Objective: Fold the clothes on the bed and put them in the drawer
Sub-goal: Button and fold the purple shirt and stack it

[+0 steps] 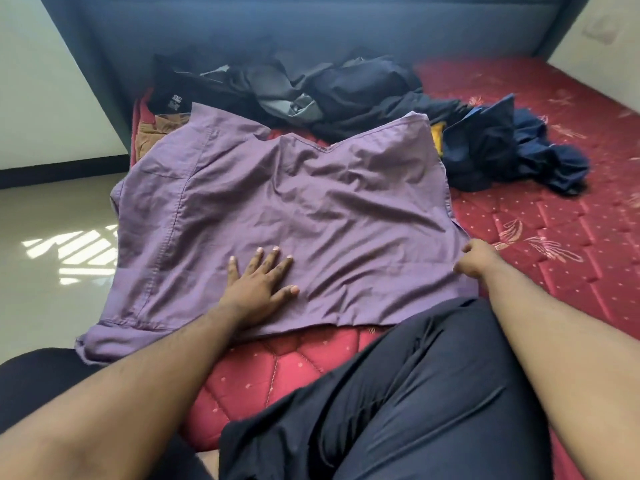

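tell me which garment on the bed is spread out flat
The purple cotton shirt, under the left hand; the black clothes pile and navy blue garment lie crumpled.

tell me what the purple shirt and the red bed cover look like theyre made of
Purple shirt: thin woven cloth, probably cotton or a blend; matte, with fine creases and stitched seams. Red bed cover: quilted, slightly shiny fabric, possibly satin-like polyester, with stitched panels and woven gold motifs.
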### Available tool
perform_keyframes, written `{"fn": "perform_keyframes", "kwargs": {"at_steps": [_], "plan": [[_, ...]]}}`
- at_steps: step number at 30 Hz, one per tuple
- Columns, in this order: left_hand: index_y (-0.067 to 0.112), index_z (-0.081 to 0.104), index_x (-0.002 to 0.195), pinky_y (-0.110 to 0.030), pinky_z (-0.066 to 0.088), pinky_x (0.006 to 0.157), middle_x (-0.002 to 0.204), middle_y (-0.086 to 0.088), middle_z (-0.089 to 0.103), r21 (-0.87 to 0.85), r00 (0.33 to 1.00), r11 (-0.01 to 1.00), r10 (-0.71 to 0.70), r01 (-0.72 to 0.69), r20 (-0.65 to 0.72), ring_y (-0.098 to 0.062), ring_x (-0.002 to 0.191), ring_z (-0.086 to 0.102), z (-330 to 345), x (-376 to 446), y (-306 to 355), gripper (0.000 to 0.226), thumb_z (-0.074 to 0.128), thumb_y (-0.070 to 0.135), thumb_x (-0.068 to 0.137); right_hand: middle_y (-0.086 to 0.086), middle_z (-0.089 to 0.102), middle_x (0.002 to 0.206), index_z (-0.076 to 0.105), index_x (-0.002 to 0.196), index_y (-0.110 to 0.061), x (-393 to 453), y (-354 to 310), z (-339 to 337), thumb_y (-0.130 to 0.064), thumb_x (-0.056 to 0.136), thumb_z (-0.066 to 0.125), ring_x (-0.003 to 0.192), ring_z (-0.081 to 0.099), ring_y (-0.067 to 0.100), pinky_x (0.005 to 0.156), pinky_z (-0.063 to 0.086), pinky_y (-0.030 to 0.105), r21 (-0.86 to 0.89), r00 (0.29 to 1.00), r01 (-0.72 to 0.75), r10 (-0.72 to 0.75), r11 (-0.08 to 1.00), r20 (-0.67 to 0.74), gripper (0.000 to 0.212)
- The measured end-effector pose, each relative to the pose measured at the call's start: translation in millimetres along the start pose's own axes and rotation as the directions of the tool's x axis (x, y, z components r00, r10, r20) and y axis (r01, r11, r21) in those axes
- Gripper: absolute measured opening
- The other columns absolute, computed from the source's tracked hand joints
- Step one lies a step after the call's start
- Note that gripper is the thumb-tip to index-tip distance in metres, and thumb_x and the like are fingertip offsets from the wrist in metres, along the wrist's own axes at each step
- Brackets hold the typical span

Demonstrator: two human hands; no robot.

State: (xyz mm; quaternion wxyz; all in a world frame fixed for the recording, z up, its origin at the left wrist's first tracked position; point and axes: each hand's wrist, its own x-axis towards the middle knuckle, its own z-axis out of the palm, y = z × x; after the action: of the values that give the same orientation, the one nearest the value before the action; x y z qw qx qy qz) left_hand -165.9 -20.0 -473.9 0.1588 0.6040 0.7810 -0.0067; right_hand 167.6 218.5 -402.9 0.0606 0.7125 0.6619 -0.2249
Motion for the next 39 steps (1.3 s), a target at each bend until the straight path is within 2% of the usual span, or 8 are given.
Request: {"fn": "perform_keyframes", "kwargs": {"at_steps": [6,12,19,25,29,32,35,39], "plan": [[0.047,0.001,0.154,-0.059,-0.01,0.117,0.164,0.014,-0.002,0.025,0.99,0.999,-0.025,0.029,-0.141,-0.016,0.153,-0.005,20,-3,0,0.085,0.001,0.083,0.078,0.021,0.049,0.139,0.034,0.145,0.005,5,12,16,-0.007,0.085,0.073,0.114,0.055,0.037,0.097,0.045,0.048,0.194,0.886,-0.349,0.255,0.917,0.386,0.073],[0.046,0.007,0.155,-0.061,-0.006,0.117,0.164,0.013,0.005,0.008,0.985,1.0,0.002,-0.001,-0.175,-0.018,0.153,0.001,23,-1,-4,0.085,0.005,0.083,0.079,0.025,0.06,0.116,0.049,0.129,0.012,18,36,20,-0.008,0.083,0.076,0.099,0.056,0.035,0.092,0.047,0.05,0.306,0.905,-0.391,0.301,0.868,0.301,0.057],[0.048,-0.001,0.154,-0.072,-0.008,0.108,0.164,0.014,-0.01,0.059,0.989,0.997,-0.031,0.04,-0.141,-0.018,0.152,-0.011,10,8,8,0.099,-0.004,0.094,0.066,0.016,0.05,0.134,0.042,0.135,-0.018,10,23,6,-0.017,0.072,0.084,0.123,0.048,0.035,0.096,0.044,0.041,0.095,0.994,-0.064,0.072,0.993,-0.082,0.076],[0.046,-0.004,0.154,-0.071,-0.01,0.11,0.164,0.013,-0.014,0.086,0.987,0.99,0.121,-0.112,-0.107,-0.017,0.151,-0.017,-5,45,66,0.097,-0.006,0.088,0.067,0.009,0.045,0.136,0.053,0.129,-0.031,6,-1,7,-0.022,0.079,0.076,0.127,0.041,0.033,0.105,0.034,0.041,-0.17,0.982,0.151,-0.167,0.974,-0.086,0.055],[0.042,-0.001,0.156,-0.071,-0.012,0.11,0.165,0.009,-0.011,0.079,0.986,0.986,0.154,-0.148,-0.069,-0.02,0.151,-0.017,-11,73,99,0.08,0.008,0.079,0.085,0.003,0.03,0.154,0.053,0.134,-0.033,-3,-30,15,-0.054,0.087,0.062,0.141,0.03,0.025,0.112,0.026,0.046,-0.392,0.83,0.508,-0.558,0.767,-0.015,0.052],[0.039,-0.002,0.156,-0.07,-0.012,0.11,0.165,0.009,-0.012,0.092,0.982,0.979,0.186,-0.183,-0.031,-0.02,0.151,-0.016,-13,91,119,0.074,0.02,0.071,0.094,-0.007,-0.004,0.164,0.019,0.151,-0.046,-7,-53,33,-0.074,0.085,0.044,0.15,0.0,0.017,0.12,0.004,0.048,-0.293,0.703,0.71,-0.666,0.64,0.25,0.076],[0.041,-0.001,0.156,-0.069,-0.01,0.113,0.165,0.014,-0.009,0.069,0.985,0.982,0.175,-0.174,0.001,-0.015,0.152,-0.012,-6,101,103,0.082,0.009,0.082,0.085,-0.013,-0.019,0.161,-0.001,0.151,-0.05,24,-33,36,-0.077,0.088,0.027,0.15,-0.014,0.019,0.119,-0.007,0.053,-0.273,0.779,0.61,-0.501,0.744,0.376,0.074],[0.048,-0.007,0.153,-0.067,-0.013,0.113,0.162,0.02,-0.014,0.12,0.985,0.978,0.173,-0.169,-0.023,-0.013,0.151,-0.014,-6,102,59,0.101,-0.015,0.093,0.062,-0.005,-0.01,0.164,0.003,0.154,-0.041,55,5,23,-0.088,0.079,0.016,0.149,-0.011,0.033,0.111,-0.012,0.067,-0.237,0.994,0.106,-0.109,0.966,0.003,0.09]]}}
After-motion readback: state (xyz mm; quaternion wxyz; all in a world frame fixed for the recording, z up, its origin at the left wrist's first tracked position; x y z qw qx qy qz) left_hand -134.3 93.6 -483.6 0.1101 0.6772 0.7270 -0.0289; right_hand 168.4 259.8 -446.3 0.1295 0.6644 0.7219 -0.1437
